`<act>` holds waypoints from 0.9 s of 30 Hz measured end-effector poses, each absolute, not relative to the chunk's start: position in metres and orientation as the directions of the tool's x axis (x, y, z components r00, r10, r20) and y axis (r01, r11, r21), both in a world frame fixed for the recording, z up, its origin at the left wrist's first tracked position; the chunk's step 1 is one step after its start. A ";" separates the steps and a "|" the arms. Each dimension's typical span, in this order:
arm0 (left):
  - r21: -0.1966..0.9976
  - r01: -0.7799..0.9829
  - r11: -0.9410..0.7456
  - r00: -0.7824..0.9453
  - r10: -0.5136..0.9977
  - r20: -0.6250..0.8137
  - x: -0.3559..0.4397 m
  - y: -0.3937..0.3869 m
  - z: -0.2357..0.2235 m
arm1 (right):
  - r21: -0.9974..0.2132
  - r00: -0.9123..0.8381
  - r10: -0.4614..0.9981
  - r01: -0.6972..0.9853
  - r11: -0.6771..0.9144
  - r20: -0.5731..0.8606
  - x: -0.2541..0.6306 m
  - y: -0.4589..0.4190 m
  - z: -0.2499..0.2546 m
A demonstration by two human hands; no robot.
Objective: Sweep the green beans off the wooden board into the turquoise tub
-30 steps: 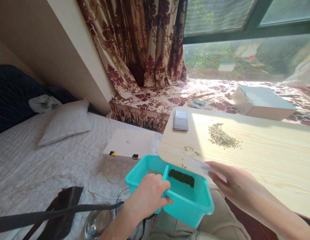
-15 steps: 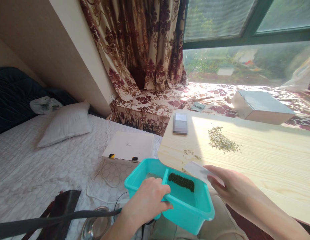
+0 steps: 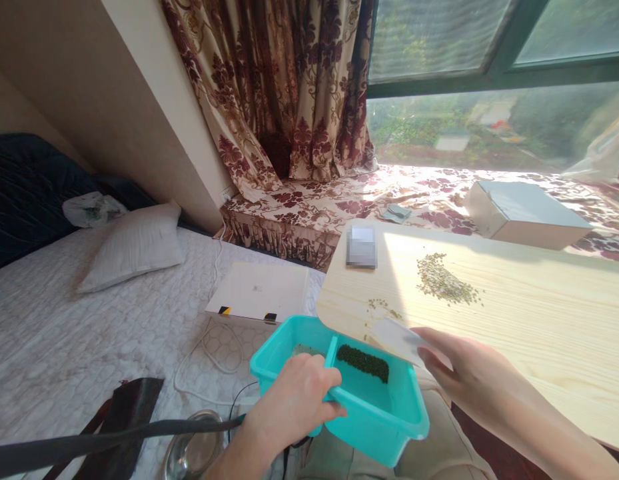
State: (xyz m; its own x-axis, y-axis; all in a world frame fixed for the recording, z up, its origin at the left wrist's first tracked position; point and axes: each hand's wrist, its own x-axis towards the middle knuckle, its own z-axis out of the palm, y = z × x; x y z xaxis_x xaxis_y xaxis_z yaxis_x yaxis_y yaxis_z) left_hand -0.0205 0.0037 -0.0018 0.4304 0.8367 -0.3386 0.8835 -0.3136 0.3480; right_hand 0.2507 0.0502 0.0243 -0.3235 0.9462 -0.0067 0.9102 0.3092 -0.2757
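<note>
My left hand (image 3: 306, 393) grips the near rim of a turquoise plastic box (image 3: 399, 427), at the divider between its two compartments. Dark green beans (image 3: 363, 363) lie in a band in the right compartment; some pale grains (image 3: 309, 349) show in the left one, partly hidden by my hand. Between thumb and fingers, my right hand (image 3: 454, 363) pinches a thin white card (image 3: 396, 339), held at the table edge above the box's right side. Just beyond the card, a few scattered beans (image 3: 382, 307) lie on the wooden table (image 3: 529, 333). A larger spread of beans (image 3: 446, 280) sits farther right.
A small blurred packet (image 3: 361, 247) lies at the table's far left corner. Behind stands a white box (image 3: 529, 213) on the window ledge. On the bed are a flat white box (image 3: 259, 290), a pillow (image 3: 134, 250), a cable and a metal bowl (image 3: 194, 443).
My right hand and the card have shifted very slightly to the right. The left hand keeps its hold on the turquoise box, and the beans look the same.
</note>
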 end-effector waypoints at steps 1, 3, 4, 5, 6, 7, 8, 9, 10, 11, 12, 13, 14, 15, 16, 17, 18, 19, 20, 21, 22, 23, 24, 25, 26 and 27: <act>0.346 0.884 -0.314 0.430 0.836 -0.340 -0.021 0.004 -0.002 | -0.286 -0.327 0.945 0.906 0.311 -0.006 0.251 0.050 0.024; 0.347 0.884 -0.314 0.431 0.835 -0.342 -0.021 0.004 -0.002 | -0.308 -0.328 0.944 0.902 0.302 -0.034 0.251 0.051 0.024; 0.349 0.883 -0.313 0.431 0.835 -0.342 -0.021 0.004 -0.002 | -0.315 -0.323 0.945 0.903 0.291 -0.053 0.250 0.051 0.024; 0.351 0.883 -0.311 0.430 0.836 -0.341 -0.021 0.004 -0.003 | -0.317 -0.315 0.947 0.906 0.279 -0.066 0.249 0.052 0.024; 0.352 0.883 -0.310 0.429 0.836 -0.341 -0.020 0.004 -0.003 | -0.316 -0.305 0.950 0.910 0.268 -0.073 0.248 0.052 0.023; 0.353 0.883 -0.310 0.430 0.837 -0.340 -0.020 0.003 -0.003 | -0.314 -0.294 0.953 0.913 0.259 -0.071 0.248 0.053 0.023; 0.353 0.882 -0.311 0.430 0.837 -0.338 -0.020 0.003 -0.003 | -0.314 -0.283 0.957 0.916 0.250 -0.061 0.247 0.054 0.022; 0.353 0.882 -0.312 0.430 0.837 -0.337 -0.020 0.003 -0.003 | -0.318 -0.275 0.960 0.916 0.245 -0.051 0.246 0.055 0.022; 0.352 0.883 -0.311 0.429 0.838 -0.336 -0.020 0.003 -0.003 | -0.325 -0.273 0.961 0.914 0.244 -0.046 0.246 0.056 0.021; 0.351 0.883 -0.310 0.428 0.839 -0.336 -0.020 0.002 -0.003 | -0.334 -0.274 0.961 0.910 0.244 -0.045 0.244 0.057 0.021; 0.350 0.884 -0.309 0.427 0.839 -0.337 -0.020 0.002 -0.004 | -0.340 -0.273 0.961 0.908 0.244 -0.042 0.243 0.058 0.020; 0.350 0.885 -0.307 0.425 0.839 -0.339 -0.021 0.002 -0.004 | -0.343 -0.273 0.961 0.907 0.245 -0.036 0.242 0.059 0.020; 0.351 0.885 -0.305 0.424 0.839 -0.341 -0.021 0.002 -0.005 | -0.345 -0.274 0.961 0.905 0.247 -0.031 0.240 0.060 0.020; 0.351 0.886 -0.304 0.423 0.839 -0.341 -0.021 0.002 -0.005 | -0.348 -0.277 0.960 0.904 0.250 -0.030 0.238 0.060 0.020; 0.351 0.886 -0.303 0.422 0.840 -0.341 -0.022 0.002 -0.006 | -0.352 -0.282 0.959 0.901 0.253 -0.033 0.237 0.060 0.020; 0.351 0.887 -0.302 0.421 0.841 -0.341 -0.022 0.002 -0.006 | -0.360 -0.290 0.956 0.897 0.258 -0.038 0.236 0.059 0.021; 0.350 0.887 -0.301 0.420 0.842 -0.340 -0.022 0.002 -0.006 | -0.368 -0.298 0.954 0.892 0.263 -0.042 0.235 0.059 0.022; 0.349 0.887 -0.301 0.419 0.842 -0.339 -0.023 0.002 -0.006 | -0.371 -0.303 0.952 0.890 0.267 -0.040 0.235 0.059 0.022; 0.349 0.887 -0.301 0.419 0.843 -0.338 -0.023 0.003 -0.005 | -0.365 -0.302 0.953 0.891 0.271 -0.030 0.235 0.059 0.022; 0.349 0.888 -0.300 0.418 0.843 -0.337 -0.023 0.003 -0.005 | -0.357 -0.302 0.953 0.893 0.276 -0.018 0.235 0.059 0.022; 0.349 0.888 -0.300 0.418 0.844 -0.337 -0.023 0.003 -0.004 | -0.348 -0.300 0.954 0.895 0.279 -0.006 0.235 0.059 0.022; 0.348 0.888 -0.300 0.417 0.844 -0.336 -0.024 0.003 -0.004 | -0.342 -0.297 0.955 0.897 0.281 0.005 0.234 0.060 0.021; 0.347 0.889 -0.300 0.416 0.845 -0.336 -0.024 0.003 -0.003 | -0.340 -0.299 0.954 0.897 0.283 0.006 0.234 0.060 0.019; 0.346 0.889 -0.302 0.417 0.845 -0.335 -0.024 0.003 -0.003 | -0.343 -0.299 0.954 0.896 0.283 0.006 0.233 0.060 0.018; 0.345 0.888 -0.304 0.419 0.845 -0.333 -0.024 0.003 -0.003 | -0.350 -0.302 0.953 0.893 0.283 0.001 0.232 0.060 0.017; 0.344 0.888 -0.306 0.420 0.845 -0.332 -0.025 0.003 -0.003 | -0.359 -0.304 0.953 0.890 0.282 -0.003 0.230 0.059 0.016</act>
State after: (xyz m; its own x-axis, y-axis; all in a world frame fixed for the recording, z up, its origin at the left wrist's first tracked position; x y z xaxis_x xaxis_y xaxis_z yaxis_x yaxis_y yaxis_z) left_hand -0.0247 0.0029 -0.0032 0.4200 0.8445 -0.3323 0.8876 -0.3059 0.3443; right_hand 0.2300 0.0594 0.0162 -0.3038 0.9527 -0.0030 0.8895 0.2825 -0.3591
